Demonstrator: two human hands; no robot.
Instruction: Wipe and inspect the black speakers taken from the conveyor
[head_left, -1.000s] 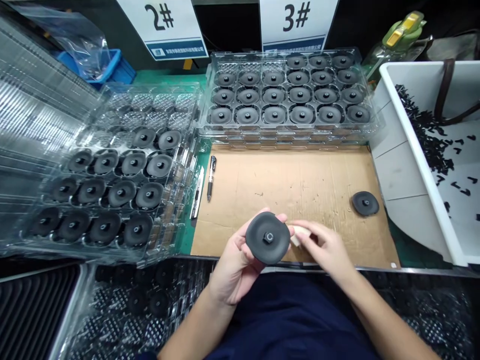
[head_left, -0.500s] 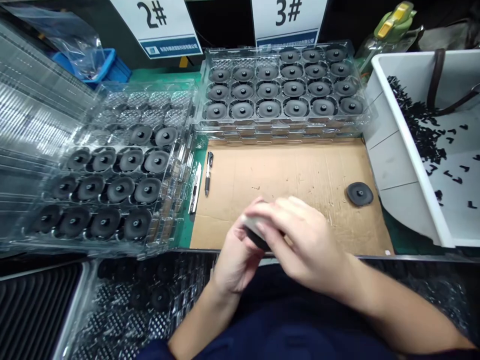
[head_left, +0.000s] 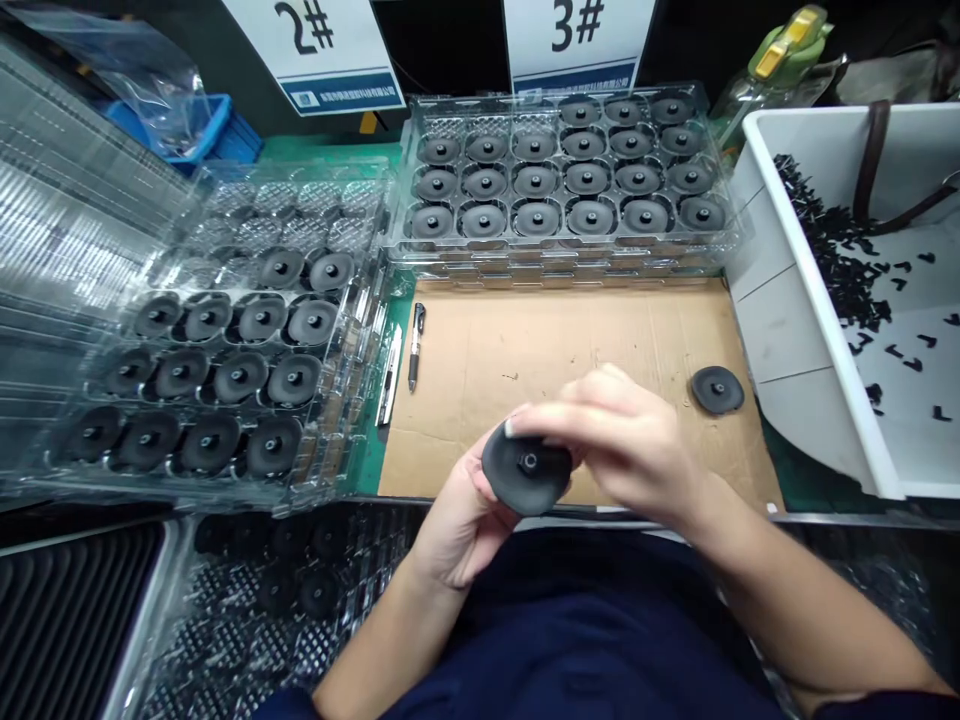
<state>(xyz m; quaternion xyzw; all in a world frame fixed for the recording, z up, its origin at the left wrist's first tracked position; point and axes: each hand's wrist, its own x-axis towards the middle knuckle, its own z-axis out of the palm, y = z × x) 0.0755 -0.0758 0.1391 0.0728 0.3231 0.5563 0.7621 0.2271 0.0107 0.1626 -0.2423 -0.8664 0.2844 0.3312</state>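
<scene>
A round black disc [head_left: 525,480] with a small raised hub at its centre is held above the near edge of the cardboard sheet [head_left: 480,345]. My left hand [head_left: 465,520] grips its left and lower side, the fingers partly hidden behind it. My right hand [head_left: 630,445] is closed on the disc's upper right edge, thumb and fingers against the rim. The disc's hub side faces up toward me. Another such disc, a loose black disc [head_left: 717,389], lies on the right part of the cardboard.
Clear plastic trays [head_left: 330,385] of similar discs stand at left, and a stacked tray [head_left: 570,245] at the back. A pen [head_left: 416,345] and a craft knife [head_left: 390,375] lie beside the cardboard. On the right, a white bin [head_left: 817,300] holds small black pieces. A green-capped bottle [head_left: 787,50] stands behind.
The held disc has turned from nearly edge-on to show its hub face. My right hand has shifted slightly right, uncovering the disc.
</scene>
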